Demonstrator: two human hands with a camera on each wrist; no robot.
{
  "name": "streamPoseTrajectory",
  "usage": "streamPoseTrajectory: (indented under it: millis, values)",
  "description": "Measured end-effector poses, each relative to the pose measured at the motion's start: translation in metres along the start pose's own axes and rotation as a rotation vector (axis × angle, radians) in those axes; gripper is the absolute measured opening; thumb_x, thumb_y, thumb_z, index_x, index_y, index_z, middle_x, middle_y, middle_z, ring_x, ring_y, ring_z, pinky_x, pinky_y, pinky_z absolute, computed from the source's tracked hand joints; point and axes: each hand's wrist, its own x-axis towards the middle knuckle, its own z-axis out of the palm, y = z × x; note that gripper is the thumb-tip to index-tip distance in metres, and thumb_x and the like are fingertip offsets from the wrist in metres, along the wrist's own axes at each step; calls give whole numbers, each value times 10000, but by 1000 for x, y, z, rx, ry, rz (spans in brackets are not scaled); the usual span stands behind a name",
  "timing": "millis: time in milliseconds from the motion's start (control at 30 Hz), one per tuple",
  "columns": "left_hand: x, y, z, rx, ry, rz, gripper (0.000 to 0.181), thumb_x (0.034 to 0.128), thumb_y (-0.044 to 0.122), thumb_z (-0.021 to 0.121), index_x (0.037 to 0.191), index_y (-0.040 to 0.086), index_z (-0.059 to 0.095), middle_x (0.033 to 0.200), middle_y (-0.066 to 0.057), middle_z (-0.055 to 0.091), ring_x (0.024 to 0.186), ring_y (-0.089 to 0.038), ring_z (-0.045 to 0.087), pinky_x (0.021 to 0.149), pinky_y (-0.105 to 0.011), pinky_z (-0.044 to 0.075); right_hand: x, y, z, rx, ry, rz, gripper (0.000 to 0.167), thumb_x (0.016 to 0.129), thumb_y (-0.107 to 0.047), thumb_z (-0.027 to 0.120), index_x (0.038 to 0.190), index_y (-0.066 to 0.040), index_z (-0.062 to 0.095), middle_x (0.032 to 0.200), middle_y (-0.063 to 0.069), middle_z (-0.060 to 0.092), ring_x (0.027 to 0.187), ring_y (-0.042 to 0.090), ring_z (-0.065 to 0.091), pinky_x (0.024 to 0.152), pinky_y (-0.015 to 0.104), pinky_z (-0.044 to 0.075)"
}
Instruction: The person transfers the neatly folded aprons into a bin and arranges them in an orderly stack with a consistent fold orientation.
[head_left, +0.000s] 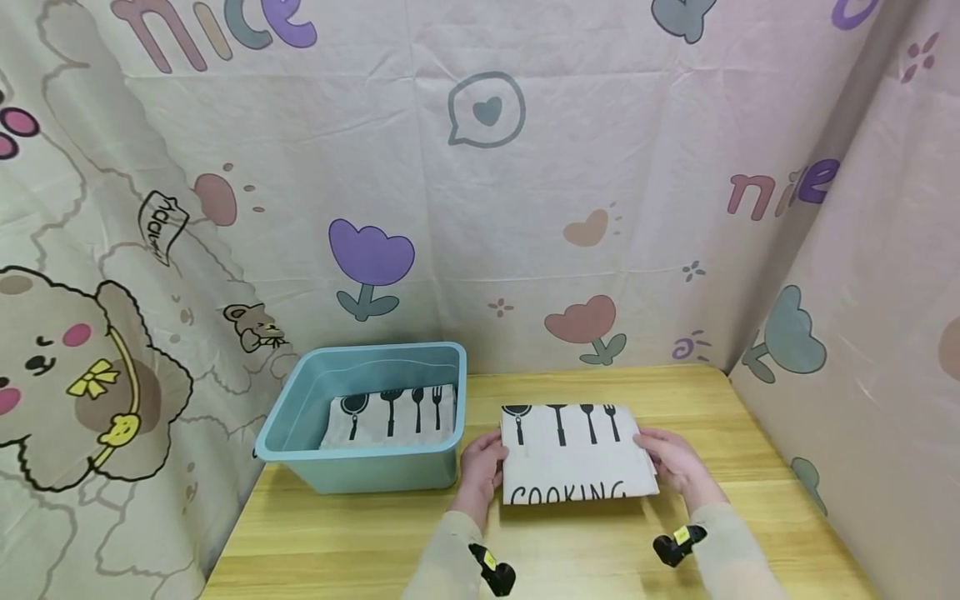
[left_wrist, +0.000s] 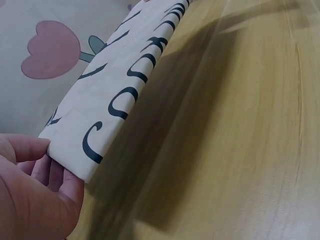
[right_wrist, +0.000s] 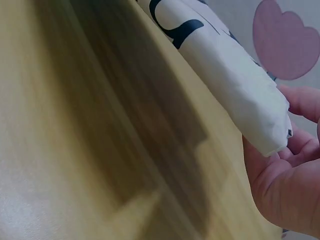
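Note:
A folded white cloth (head_left: pixel 577 458), printed with black kitchen utensils and the word COOKING, is held flat just above the table, its shadow falling on the wood below. My left hand (head_left: pixel 480 467) grips its left edge, thumb on top and fingers underneath in the left wrist view (left_wrist: pixel 45 185). The right edge is held by my right hand (head_left: pixel 677 465), with the thumb over the folded layers in the right wrist view. To the left stands a light blue plastic bin (head_left: pixel 360 456). Inside it lies another folded cloth (head_left: pixel 405 418) with the same utensil print.
The wooden table (head_left: pixel 352 542) extends in front of the bin and on both sides of the cloth. A patterned curtain (head_left: pixel 487 208) hangs behind the table and along both sides. Small black devices (head_left: pixel 678 546) are strapped to both wrists.

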Motion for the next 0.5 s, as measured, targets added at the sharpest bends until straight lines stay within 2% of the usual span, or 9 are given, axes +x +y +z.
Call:
streamPoseTrajectory:
  millis: [200, 367, 500]
  values:
    - [-3, 11, 1, -15, -11, 27, 458, 870, -58, 617, 1321, 17, 608, 1280, -184, 632, 904, -187, 665, 726, -326, 561, -2, -9, 1, 39, -3, -18, 549, 997, -69, 559, 1406, 205, 316, 927, 13, 711, 810, 141, 678, 735, 325, 574]
    - [-6, 20, 4, -37, -19, 29, 461, 873, -57, 618, 1328, 21, 605, 1291, -176, 628, 935, -188, 666, 753, -325, 564, -3, -13, -1, 56, -5, -43, 538, 995, -55, 556, 1409, 194, 320, 926, -18, 705, 824, 125, 676, 755, 315, 571]
    - [-7, 27, 4, -41, -38, 31, 461, 873, -57, 618, 1328, 19, 601, 1289, -169, 629, 959, -193, 648, 783, -323, 557, -5, -17, -2, 64, -13, -74, 444, 992, -33, 543, 1353, 187, 409, 911, -26, 703, 822, 120, 674, 754, 306, 569]
